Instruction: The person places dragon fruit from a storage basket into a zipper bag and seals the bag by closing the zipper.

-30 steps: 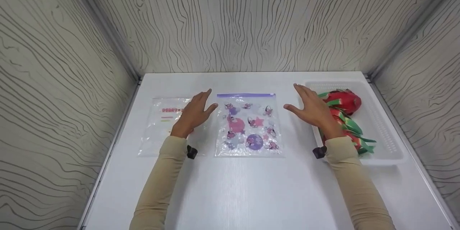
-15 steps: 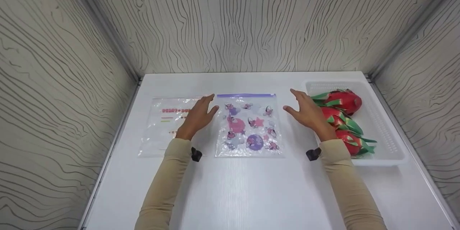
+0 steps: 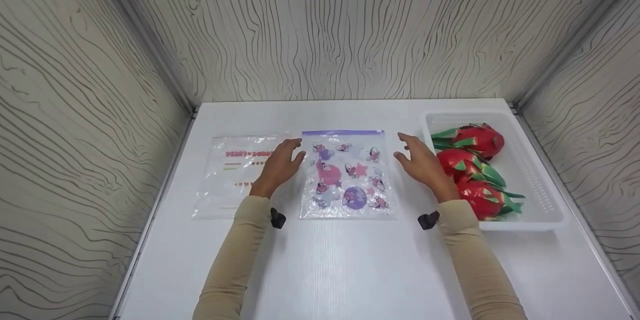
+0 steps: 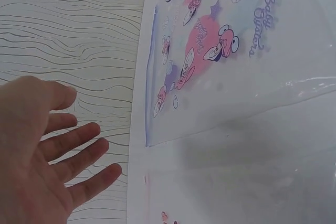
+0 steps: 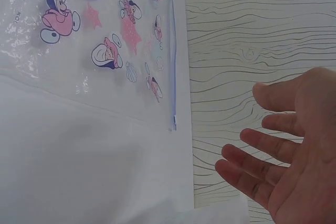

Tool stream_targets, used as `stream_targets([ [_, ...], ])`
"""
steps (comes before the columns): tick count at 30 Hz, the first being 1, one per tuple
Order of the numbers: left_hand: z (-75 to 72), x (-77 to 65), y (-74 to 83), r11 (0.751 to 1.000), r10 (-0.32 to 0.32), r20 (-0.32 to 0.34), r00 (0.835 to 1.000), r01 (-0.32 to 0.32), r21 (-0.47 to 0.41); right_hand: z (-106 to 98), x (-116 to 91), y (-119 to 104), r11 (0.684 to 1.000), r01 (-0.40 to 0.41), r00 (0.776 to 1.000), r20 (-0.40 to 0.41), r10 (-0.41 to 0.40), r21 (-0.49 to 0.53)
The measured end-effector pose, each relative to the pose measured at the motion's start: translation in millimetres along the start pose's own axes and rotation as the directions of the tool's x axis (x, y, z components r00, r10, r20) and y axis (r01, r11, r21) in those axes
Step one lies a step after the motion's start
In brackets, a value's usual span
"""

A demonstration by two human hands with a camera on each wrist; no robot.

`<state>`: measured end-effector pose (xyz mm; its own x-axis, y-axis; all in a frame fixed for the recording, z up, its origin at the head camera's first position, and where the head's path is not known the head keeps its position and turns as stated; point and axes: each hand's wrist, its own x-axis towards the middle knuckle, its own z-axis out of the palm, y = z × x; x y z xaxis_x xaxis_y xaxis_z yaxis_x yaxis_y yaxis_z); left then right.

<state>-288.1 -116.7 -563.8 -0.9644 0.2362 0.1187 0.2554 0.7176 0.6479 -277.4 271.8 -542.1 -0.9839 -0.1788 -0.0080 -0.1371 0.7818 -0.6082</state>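
A clear zip bag (image 3: 360,152) printed with pink and purple cartoon figures lies flat in the middle of the table, its purple zip strip toward the back. Left of it lies a second clear bag (image 3: 215,185) with red lettering, partly hidden under my left hand (image 3: 280,165). That hand hovers with relaxed fingers near the printed bag's left edge and holds nothing. My right hand (image 3: 420,162) hovers between the printed bag and the basket, fingers loosely spread and nothing in them. Both wrist views show the palms bare, with the printed bag (image 4: 210,77) beyond.
At the right a white plastic basket (image 3: 537,180) holds three red dragon fruits (image 3: 480,200) with green leaf tips. Wood-patterned panels (image 3: 320,30) enclose the white table (image 3: 330,270) at the back and both sides.
Both hands have drawn slightly toward the front and inward, closer to the printed bag. The right hand now covers less of the dragon fruits. Bags and basket have stayed put.
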Motion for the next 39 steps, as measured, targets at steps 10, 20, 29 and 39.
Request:
stream_targets([
  [10,12.4,0.0,-7.9,1.0,0.011,-0.032,0.999,-0.01,0.03,21,0,0,0.996,-0.046,0.999,-0.024,0.048,0.074],
  [20,21.9,-2.4,-11.0,0.999,-0.034,-0.043,0.998,0.035,0.01,36,1,4,0.996,-0.034,0.997,-0.071,0.04,0.085],
  [29,30.9,-2.3,-10.7,0.998,-0.059,-0.035,0.998,0.06,-0.001,48,7,6,0.99,-0.082,0.995,-0.054,0.089,0.114],
  [39,39.2,-4.1,-11.2,0.997,-0.078,0.025,0.997,0.078,0.003,55,3,7,0.985,-0.11,0.993,-0.032,0.115,0.136],
])
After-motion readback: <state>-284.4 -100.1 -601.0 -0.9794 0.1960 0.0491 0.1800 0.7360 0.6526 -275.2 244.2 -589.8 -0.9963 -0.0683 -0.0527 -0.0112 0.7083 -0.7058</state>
